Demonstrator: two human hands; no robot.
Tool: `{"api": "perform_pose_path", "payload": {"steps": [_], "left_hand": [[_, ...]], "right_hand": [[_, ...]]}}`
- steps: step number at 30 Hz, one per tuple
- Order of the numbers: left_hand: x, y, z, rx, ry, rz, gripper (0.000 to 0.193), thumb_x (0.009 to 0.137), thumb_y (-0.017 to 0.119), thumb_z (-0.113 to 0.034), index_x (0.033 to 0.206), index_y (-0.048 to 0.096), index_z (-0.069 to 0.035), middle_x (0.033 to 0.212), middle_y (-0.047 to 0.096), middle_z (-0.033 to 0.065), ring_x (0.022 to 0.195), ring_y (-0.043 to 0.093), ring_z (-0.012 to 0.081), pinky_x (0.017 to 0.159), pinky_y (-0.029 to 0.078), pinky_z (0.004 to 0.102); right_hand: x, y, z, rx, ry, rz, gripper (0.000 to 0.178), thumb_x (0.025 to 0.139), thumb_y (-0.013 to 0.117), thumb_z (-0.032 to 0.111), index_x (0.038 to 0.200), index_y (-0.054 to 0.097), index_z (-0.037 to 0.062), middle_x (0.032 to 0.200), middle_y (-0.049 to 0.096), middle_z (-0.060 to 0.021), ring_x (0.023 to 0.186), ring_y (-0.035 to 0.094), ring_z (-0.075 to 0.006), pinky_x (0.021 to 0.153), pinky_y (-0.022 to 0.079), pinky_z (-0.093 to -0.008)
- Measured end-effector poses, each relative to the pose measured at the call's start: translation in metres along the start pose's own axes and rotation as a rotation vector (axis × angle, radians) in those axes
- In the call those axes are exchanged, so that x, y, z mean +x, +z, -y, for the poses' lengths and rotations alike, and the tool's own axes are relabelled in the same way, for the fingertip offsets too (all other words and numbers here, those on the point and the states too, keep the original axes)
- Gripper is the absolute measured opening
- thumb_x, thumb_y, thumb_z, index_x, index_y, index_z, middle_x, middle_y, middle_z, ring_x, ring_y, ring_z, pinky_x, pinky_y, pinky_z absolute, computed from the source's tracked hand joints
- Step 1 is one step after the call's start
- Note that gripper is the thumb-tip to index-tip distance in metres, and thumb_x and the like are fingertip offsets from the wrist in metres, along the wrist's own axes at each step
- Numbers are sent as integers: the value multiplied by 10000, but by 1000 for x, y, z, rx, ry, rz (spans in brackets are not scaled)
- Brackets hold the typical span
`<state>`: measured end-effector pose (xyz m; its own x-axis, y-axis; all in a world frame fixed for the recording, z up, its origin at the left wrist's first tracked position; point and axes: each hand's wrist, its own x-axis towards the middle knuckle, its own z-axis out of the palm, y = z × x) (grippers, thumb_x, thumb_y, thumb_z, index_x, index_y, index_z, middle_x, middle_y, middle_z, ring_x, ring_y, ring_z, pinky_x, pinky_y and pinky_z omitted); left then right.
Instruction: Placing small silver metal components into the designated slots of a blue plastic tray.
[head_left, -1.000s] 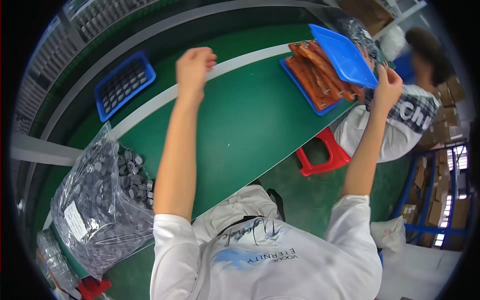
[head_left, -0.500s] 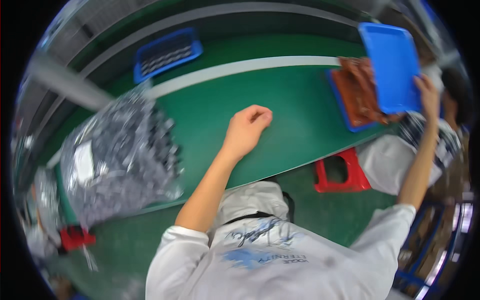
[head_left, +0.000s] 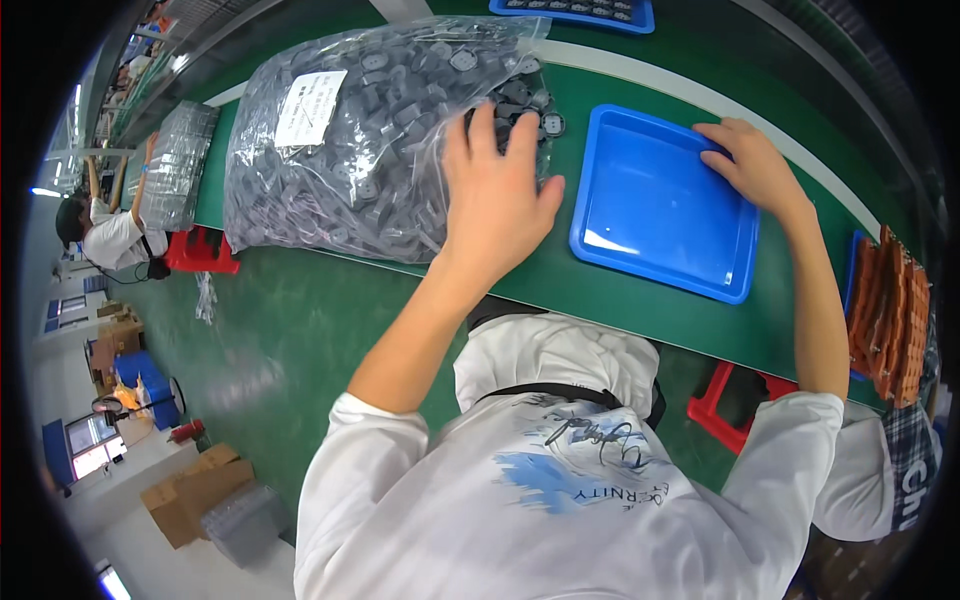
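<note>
A shallow blue plastic tray [head_left: 665, 205] lies on the green worktop in front of me, with nothing in it. My right hand [head_left: 752, 165] holds its far right corner, the thumb inside the rim. My left hand [head_left: 500, 195] is over the right end of a big clear plastic bag [head_left: 330, 170], fingers spread and nothing in them. Small dark grey plastic parts [head_left: 400, 115] fill the bag. Some of them [head_left: 550, 123] show loose at its right end, just beyond my left fingertips. A white label [head_left: 311, 108] is on the bag.
Another blue tray [head_left: 590, 12] with dark parts in rows stands at the far edge. Stacked orange-brown pieces [head_left: 885, 310] lie at the right, beside a seated person [head_left: 870, 470]. Red stools [head_left: 735, 400] stand below the worktop. Another person [head_left: 115, 235] works at far left.
The blue tray, held up at the right before, now lies flat on the worktop before me. My left hand, earlier loosely curled over the worktop, has reached the bag and spread its fingers.
</note>
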<state>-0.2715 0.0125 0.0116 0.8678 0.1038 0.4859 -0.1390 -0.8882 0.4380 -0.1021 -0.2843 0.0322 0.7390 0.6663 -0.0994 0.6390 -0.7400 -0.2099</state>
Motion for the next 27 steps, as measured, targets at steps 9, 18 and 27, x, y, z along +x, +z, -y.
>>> {"api": "perform_pose_path", "payload": {"steps": [9,18,27], "left_hand": [[11,31,7,508,22,274,552,838,645,-343,1328,620,-90,1463,435,300,1245,467,516,908,442,601],[9,30,23,410,76,241,496,731,747,-278,1150,666,-26,1321,497,334,1104,536,422,810,478,572],[24,28,19,495,43,319,477,749,758,-288,1151,612,-75,1188,519,241,1006,561,406,772,477,551]], "right_hand": [[55,40,110,270,-506,-206,599,834,713,102,1403,537,42,1486,452,-215,1388,428,-422,1174,370,-464],[99,34,139,224,-501,-37,672,728,764,115,1370,565,88,1386,510,-207,1236,528,-423,1029,493,-471],[128,47,120,344,-483,-4,530,725,768,162,1223,602,97,1324,536,-182,1132,589,-431,958,515,-498]]}}
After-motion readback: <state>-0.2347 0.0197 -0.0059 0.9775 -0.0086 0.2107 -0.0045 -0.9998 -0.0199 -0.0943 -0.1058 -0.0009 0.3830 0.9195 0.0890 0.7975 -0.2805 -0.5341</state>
